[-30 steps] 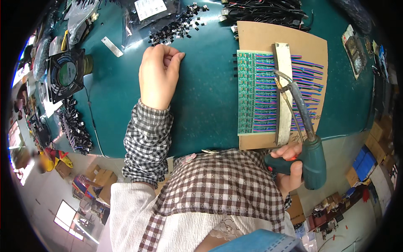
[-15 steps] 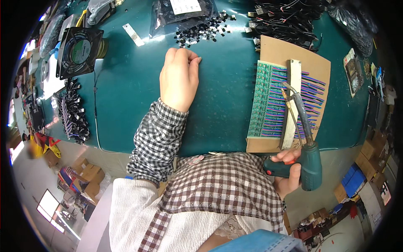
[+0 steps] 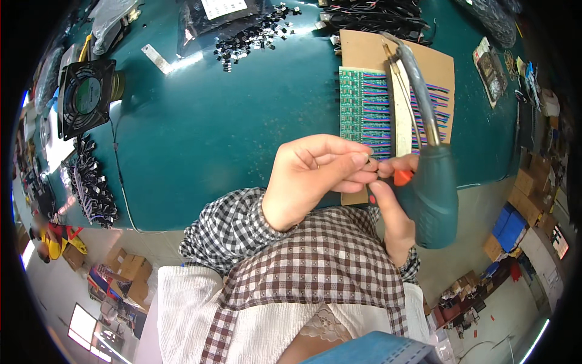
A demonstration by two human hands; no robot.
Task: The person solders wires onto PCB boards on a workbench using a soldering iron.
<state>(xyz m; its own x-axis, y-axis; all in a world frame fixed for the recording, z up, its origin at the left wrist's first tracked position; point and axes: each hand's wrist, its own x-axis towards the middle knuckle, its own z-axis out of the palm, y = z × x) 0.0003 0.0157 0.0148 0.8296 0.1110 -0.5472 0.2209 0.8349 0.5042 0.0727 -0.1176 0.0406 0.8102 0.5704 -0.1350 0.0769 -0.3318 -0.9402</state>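
Observation:
My right hand (image 3: 397, 212) is wrapped round the dark green soldering gun (image 3: 438, 197), whose long metal tip points away over the board. Close beside it, my left hand (image 3: 321, 176) is closed in a pinch on a small dark piece (image 3: 369, 161), mostly covered by the fingertips. The fingers of both hands almost meet near the table's front edge. Beyond them lies a green circuit board panel (image 3: 351, 103) with rows of blue, pink and black wires (image 3: 376, 112). A pale bar (image 3: 402, 121) rests across the wires. All this sits on brown cardboard (image 3: 364, 48).
Small black-and-silver connectors (image 3: 251, 39) lie piled at the back, beside a black plastic bag (image 3: 188, 30). A black fan (image 3: 88, 97) stands at left, with a cable bundle (image 3: 91, 188) nearer me. More black cables (image 3: 376, 21) are heaped behind the cardboard.
My left hand has come from near the connector pile to my right hand, now pinching a small dark piece. The soldering gun has risen slightly. The whole view has shifted a little.

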